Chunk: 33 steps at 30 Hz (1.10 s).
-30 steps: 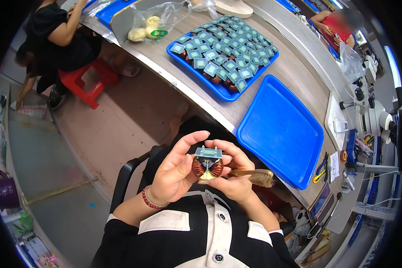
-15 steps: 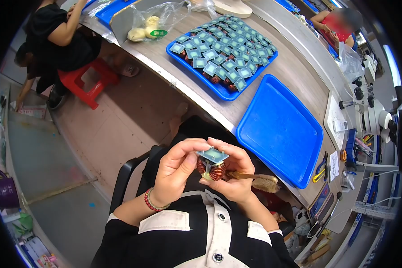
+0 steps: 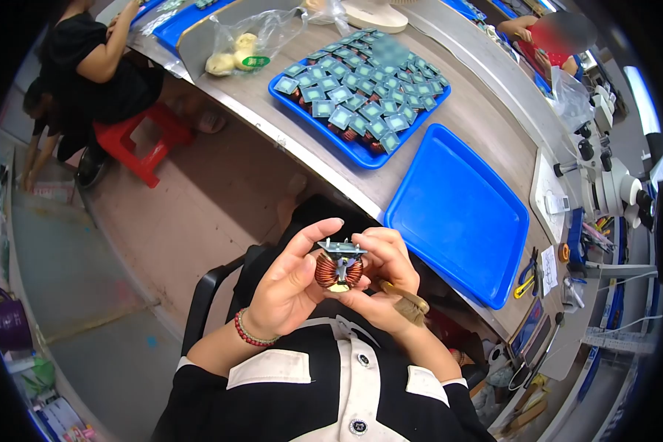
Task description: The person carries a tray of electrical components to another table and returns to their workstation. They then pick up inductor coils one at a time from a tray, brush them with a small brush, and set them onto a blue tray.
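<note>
A copper-wound toroidal coil (image 3: 339, 272) stands upright before my chest, its small green board on top with metal pins pointing up. Thumb below and fingers at the board's edge, my right hand (image 3: 387, 272) grips it. A brush (image 3: 409, 308) with a wooden handle and tan bristles is also tucked in that hand, bristles out to the right. My left hand (image 3: 281, 291) is at the coil's left side, index finger raised and apart from the thumb; whether its lower fingers bear on the coil is partly hidden.
A blue tray (image 3: 367, 159) full of similar coils stands on the bench (image 3: 306, 140). Nearer lies a second blue tray (image 3: 457, 214). A bagged item (image 3: 236, 59), cutters (image 3: 527, 278) and a microscope (image 3: 615, 184) are around. Other people sit at left and far right.
The coil has tilted so its windings face me and the board shows edge-on. My left index finger has lifted off the board. The brush bristles have swung left and down.
</note>
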{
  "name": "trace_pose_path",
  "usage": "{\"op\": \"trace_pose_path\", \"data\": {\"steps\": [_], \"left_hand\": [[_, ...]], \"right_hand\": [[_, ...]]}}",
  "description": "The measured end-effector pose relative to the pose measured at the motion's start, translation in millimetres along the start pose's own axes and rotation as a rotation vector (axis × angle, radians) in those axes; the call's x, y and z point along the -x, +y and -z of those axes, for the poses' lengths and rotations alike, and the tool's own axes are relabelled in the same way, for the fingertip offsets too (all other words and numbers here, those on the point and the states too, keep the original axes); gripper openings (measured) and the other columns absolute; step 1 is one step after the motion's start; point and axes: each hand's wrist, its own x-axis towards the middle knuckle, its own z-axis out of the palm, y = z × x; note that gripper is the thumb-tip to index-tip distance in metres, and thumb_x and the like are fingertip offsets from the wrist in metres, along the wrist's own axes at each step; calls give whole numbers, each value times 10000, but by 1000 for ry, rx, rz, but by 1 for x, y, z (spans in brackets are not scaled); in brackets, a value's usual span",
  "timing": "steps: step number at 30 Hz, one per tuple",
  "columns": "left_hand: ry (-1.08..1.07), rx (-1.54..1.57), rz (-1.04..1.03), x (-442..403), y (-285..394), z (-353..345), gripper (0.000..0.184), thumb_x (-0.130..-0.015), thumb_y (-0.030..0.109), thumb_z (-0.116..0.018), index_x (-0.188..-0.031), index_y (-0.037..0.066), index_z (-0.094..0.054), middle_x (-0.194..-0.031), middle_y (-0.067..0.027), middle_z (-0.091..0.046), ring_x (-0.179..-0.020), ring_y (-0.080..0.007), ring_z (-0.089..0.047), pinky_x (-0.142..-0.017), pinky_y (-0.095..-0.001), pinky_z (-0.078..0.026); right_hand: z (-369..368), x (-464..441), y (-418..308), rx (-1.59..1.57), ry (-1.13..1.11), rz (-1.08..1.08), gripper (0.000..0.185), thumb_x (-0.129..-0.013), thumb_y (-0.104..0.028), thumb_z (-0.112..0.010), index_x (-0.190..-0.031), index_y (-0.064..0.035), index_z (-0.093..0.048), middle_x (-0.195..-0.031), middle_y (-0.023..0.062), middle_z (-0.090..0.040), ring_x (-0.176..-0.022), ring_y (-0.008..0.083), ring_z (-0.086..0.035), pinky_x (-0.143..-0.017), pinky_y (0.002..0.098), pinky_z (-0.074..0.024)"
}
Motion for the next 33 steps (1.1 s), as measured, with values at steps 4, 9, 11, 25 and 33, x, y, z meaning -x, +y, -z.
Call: {"op": "trace_pose_path", "data": {"steps": [4,9,11,25,33], "left_hand": [[13,10,-35,-1,-5,3,484,-923,265,-364,-1317,43,-193,-1093,-227,-496,-973,-322,-558,-846,-394,-469],[57,-84,-17,-3,-6,0,536,-890,292,-449,-1309,43,-226,-1055,-163,-528,-963,-261,-559,-836,-359,-460],[66,-180,10,-4,-10,9,579,-858,307,-508,-1304,54,-239,-1041,-142,-526,-932,-227,-554,-813,-325,-456],[136,-456,276,-11,-39,25,342,-844,60,-475,-1170,18,-378,-1045,-150,-521,-864,-198,-575,-780,-310,-468],[301,-425,239,16,-39,58,241,-845,81,-477,-1075,12,-463,-994,-147,-544,-828,-206,-591,-759,-316,-488]], "right_hand": [[4,-1,-1,-24,-30,2,552,-586,22,-756,-1091,-46,-546,-1017,68,-445,-752,69,-476,-583,185,-413],[16,-1,3,-171,-117,-83,531,-630,-95,-771,-1099,-33,-530,-1086,70,-446,-797,70,-467,-637,202,-407],[23,0,2,-302,-142,-246,528,-649,-31,-744,-1124,-31,-514,-1039,54,-487,-789,57,-492,-627,173,-396],[154,-93,66,430,374,-162,337,-646,-193,-746,-886,-19,-586,-821,84,-639,-770,190,-611,-693,283,-459],[186,-141,124,801,284,-208,397,-609,-245,-741,-953,-82,-631,-982,113,-518,-916,278,-529,-784,348,-432]]}}
